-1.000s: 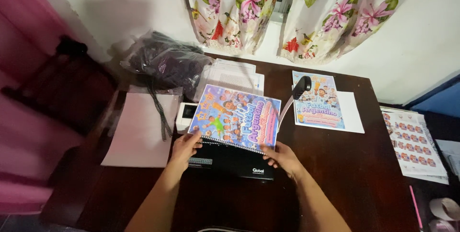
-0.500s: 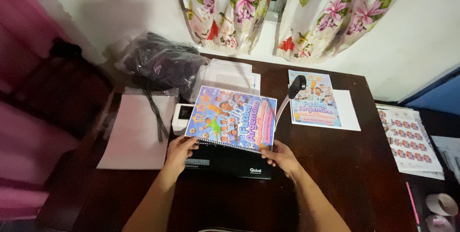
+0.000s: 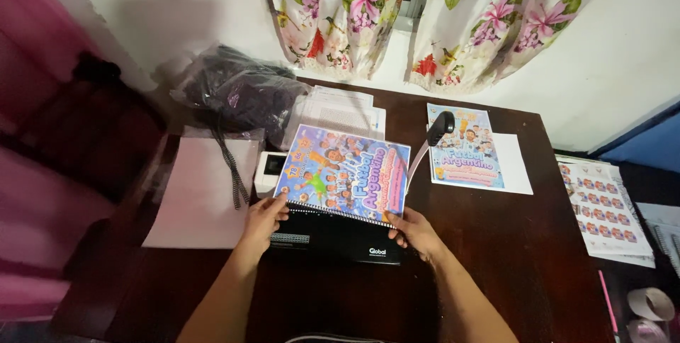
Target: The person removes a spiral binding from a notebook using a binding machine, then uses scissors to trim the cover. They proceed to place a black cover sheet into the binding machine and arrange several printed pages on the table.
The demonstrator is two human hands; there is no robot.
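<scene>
head view looks down on a dark tabletop (image 3: 496,244). both hands grip a colourful booklet (image 3: 343,173) by its lower corners: the left hand (image 3: 263,219) closed on the left corner, the right hand (image 3: 418,233) closed on the right. the booklet's bottom edge sits along the top of a black binding machine (image 3: 333,240). a second colourful cover (image 3: 464,148) lies to the right, well apart, and a pale sheet (image 3: 195,201) to the left.

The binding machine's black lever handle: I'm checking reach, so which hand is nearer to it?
Right. The right hand grips the colourful booklet's lower right corner, below the lever handle. The left hand holds the lower left corner, farther away.
</scene>
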